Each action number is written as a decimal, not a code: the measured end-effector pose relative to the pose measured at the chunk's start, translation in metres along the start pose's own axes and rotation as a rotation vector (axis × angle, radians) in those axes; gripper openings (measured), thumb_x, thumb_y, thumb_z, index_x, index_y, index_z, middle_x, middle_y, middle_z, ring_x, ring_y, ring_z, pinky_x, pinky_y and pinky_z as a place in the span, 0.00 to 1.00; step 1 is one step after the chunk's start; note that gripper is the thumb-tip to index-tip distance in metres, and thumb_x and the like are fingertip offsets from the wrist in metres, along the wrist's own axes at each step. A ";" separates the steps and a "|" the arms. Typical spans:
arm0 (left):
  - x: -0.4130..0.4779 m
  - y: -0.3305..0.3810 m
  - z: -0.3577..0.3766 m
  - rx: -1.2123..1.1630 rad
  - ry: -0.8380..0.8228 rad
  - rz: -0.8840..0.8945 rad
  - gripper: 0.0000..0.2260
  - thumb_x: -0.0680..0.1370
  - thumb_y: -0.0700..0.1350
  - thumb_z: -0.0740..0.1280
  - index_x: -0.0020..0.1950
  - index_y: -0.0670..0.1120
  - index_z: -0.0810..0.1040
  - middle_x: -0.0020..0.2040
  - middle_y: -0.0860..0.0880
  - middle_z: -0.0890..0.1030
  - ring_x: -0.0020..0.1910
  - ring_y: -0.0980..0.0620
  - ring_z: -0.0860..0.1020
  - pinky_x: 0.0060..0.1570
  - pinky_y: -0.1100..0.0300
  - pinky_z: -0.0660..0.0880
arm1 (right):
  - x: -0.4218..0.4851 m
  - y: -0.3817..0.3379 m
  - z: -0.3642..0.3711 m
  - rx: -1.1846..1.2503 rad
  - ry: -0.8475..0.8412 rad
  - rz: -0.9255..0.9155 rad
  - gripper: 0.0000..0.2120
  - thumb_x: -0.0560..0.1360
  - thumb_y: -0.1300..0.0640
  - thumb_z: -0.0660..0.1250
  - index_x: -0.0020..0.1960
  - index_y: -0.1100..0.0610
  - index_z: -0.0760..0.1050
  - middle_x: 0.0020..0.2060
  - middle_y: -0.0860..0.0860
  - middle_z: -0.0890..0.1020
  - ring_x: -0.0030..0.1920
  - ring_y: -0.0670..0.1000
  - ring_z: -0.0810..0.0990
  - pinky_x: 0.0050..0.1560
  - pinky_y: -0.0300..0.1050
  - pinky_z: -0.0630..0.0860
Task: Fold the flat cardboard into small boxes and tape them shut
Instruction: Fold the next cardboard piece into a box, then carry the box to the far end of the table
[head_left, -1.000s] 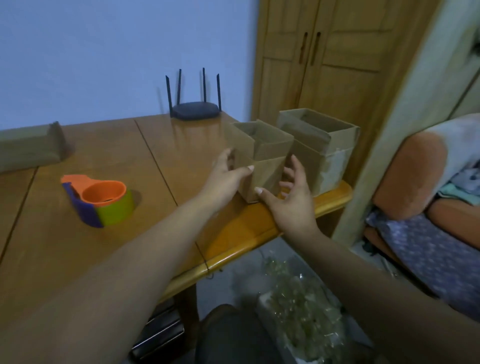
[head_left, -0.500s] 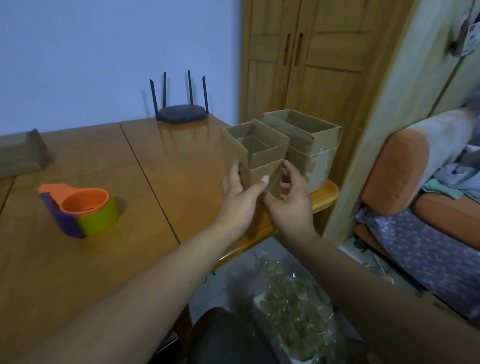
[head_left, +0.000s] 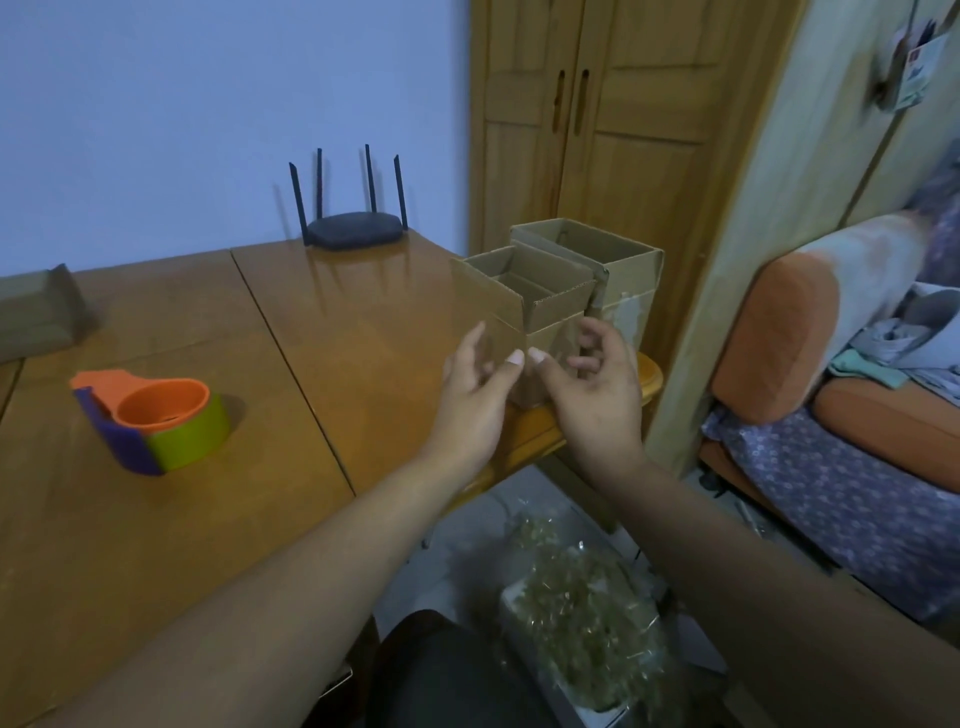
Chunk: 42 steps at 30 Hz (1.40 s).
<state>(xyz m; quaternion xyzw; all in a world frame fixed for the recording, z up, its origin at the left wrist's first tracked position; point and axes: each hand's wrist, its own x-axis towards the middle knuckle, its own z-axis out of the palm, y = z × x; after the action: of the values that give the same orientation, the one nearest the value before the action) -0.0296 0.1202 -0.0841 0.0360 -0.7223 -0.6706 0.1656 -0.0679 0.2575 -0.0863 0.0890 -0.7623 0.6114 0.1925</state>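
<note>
The front box (head_left: 558, 309) stands centre-right, at the table (head_left: 363, 338) edge. Left hand (head_left: 467, 400) and right hand (head_left: 597, 405) flank it, fingers (head_left: 589, 338) loosely curled; whether they grip is unclear. A careless nudge could tip it off.

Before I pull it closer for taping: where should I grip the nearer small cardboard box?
Probably the nearer box by two opposite walls, below its upright flaps, from your side. The open flaps would likely bend, and the second box stands close at its far right.
</note>
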 end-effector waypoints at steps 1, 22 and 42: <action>0.001 0.000 -0.004 0.001 0.023 0.024 0.29 0.79 0.61 0.70 0.79 0.60 0.67 0.77 0.51 0.66 0.70 0.55 0.74 0.72 0.45 0.75 | -0.001 -0.003 0.000 0.013 -0.003 -0.022 0.22 0.77 0.49 0.79 0.68 0.48 0.76 0.64 0.51 0.78 0.53 0.43 0.82 0.50 0.35 0.81; -0.042 0.067 -0.283 0.260 0.553 0.251 0.10 0.85 0.45 0.65 0.65 0.51 0.82 0.56 0.56 0.82 0.48 0.61 0.82 0.44 0.62 0.80 | -0.044 -0.153 0.230 0.266 -0.748 -0.158 0.08 0.77 0.55 0.78 0.54 0.52 0.82 0.44 0.53 0.81 0.39 0.49 0.82 0.33 0.44 0.81; 0.086 -0.022 -0.569 0.994 0.797 -0.235 0.16 0.84 0.53 0.63 0.63 0.42 0.78 0.72 0.43 0.68 0.73 0.40 0.66 0.71 0.51 0.64 | -0.008 -0.152 0.583 0.037 -1.028 0.147 0.37 0.84 0.42 0.69 0.86 0.51 0.57 0.79 0.54 0.69 0.63 0.57 0.78 0.60 0.50 0.76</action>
<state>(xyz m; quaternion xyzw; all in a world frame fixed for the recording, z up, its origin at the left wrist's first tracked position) 0.0490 -0.4494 -0.0632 0.4333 -0.8211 -0.2049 0.3100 -0.1122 -0.3426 -0.0566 0.3275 -0.7517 0.5141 -0.2517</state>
